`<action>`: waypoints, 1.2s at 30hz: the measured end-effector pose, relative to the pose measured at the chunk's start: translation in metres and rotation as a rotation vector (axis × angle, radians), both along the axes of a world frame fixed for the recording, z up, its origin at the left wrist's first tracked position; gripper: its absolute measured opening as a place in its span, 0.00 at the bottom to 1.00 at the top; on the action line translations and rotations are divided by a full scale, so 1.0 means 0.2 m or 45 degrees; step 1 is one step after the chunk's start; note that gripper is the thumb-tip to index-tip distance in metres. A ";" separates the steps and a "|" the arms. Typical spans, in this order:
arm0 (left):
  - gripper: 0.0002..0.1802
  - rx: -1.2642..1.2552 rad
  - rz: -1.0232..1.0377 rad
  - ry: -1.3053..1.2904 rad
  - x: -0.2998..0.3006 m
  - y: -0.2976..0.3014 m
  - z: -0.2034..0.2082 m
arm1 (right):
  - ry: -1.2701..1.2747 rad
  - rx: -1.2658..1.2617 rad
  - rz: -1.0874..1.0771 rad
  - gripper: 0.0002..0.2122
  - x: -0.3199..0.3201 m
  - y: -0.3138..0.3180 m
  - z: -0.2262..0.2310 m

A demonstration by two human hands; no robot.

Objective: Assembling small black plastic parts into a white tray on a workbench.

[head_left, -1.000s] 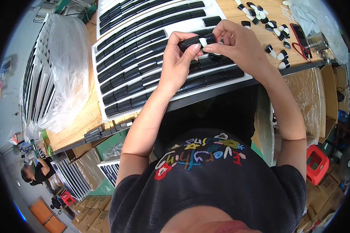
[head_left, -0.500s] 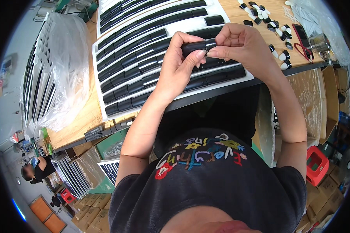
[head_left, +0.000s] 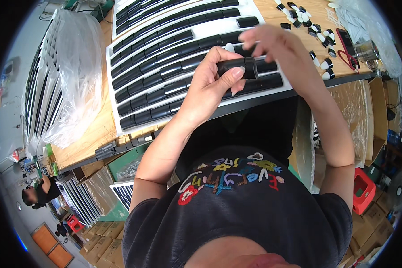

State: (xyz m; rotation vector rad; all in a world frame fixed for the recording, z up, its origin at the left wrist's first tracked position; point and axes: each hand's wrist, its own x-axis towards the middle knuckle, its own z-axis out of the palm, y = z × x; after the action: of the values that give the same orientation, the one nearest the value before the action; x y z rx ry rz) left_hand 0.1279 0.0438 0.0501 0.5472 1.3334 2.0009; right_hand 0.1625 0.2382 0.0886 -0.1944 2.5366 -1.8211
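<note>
In the head view, a glossy black cylinder, with a collar-like band at its right end, is above the white tray of similar black pieces. The left hand pinches it between thumb and fingers. Half a second ago the right hand gripped that end; now it is apart, blurred, its fingers loosely parted. The cylinder's long axis runs roughly left to right, banded end pointing right.
</note>
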 end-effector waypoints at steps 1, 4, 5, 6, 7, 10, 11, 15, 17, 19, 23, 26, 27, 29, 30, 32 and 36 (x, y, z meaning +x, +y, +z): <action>0.10 0.021 -0.008 0.000 0.01 0.01 -0.01 | -0.060 -0.092 -0.129 0.19 -0.03 -0.01 0.01; 0.10 0.012 -0.050 -0.077 0.07 0.02 0.05 | -0.379 -0.520 -0.325 0.18 -0.09 -0.18 0.11; 0.09 0.014 -0.059 -0.081 0.08 0.01 0.06 | -0.394 -0.666 -0.276 0.19 -0.10 -0.22 0.10; 0.09 0.013 -0.056 -0.084 0.10 0.01 0.06 | -0.407 -0.812 -0.226 0.20 -0.09 -0.24 0.08; 0.09 -0.020 -0.011 -0.087 0.12 0.00 0.07 | -0.411 -0.812 -0.224 0.20 -0.09 -0.25 0.04; 0.07 -0.059 0.110 -0.121 0.23 -0.03 0.09 | -0.036 -0.608 -0.163 0.34 -0.07 -0.29 -0.11; 0.07 -0.061 0.142 -0.147 0.25 -0.04 0.04 | -0.137 -0.642 -0.158 0.34 -0.07 -0.31 -0.13; 0.08 -0.061 0.067 -0.433 0.19 -0.08 -0.11 | -0.261 -0.439 -0.326 0.31 -0.07 -0.33 -0.31; 0.08 -0.131 0.137 -0.339 0.09 -0.10 -0.12 | -0.142 -0.252 -0.373 0.25 -0.06 -0.30 -0.32; 0.09 -0.185 0.304 -0.174 -0.06 -0.10 -0.12 | 0.003 -0.155 -0.329 0.14 -0.07 -0.27 -0.27; 0.11 -0.398 0.365 0.471 -0.37 -0.10 -0.23 | 0.030 0.066 -0.381 0.14 -0.25 -0.15 -0.28; 0.15 -1.006 0.596 1.469 -0.65 -0.15 -0.30 | 0.116 0.085 -0.529 0.16 -0.53 0.04 -0.44; 0.14 -1.109 0.540 1.597 -0.70 -0.16 -0.31 | 0.078 0.267 -0.522 0.17 -0.61 0.09 -0.48; 0.11 -1.203 0.400 1.784 -0.75 -0.16 -0.31 | 0.037 0.453 -0.518 0.17 -0.65 0.11 -0.54; 0.11 -1.207 0.401 1.780 -0.76 -0.16 -0.31 | 0.077 0.567 -0.532 0.17 -0.65 0.10 -0.56; 0.09 -1.376 0.162 1.865 -0.78 -0.16 -0.32 | 0.115 0.683 -0.543 0.16 -0.64 0.10 -0.59; 0.04 -1.262 0.265 1.897 -0.78 -0.19 -0.33 | 0.551 0.796 -0.570 0.13 -0.37 0.01 -0.44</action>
State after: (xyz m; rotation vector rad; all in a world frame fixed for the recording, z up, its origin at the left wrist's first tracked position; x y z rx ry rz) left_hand -0.0287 0.0049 -0.0159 1.4724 2.9664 0.5043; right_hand 0.0883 0.2405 0.0002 -0.0019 3.5436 -1.0328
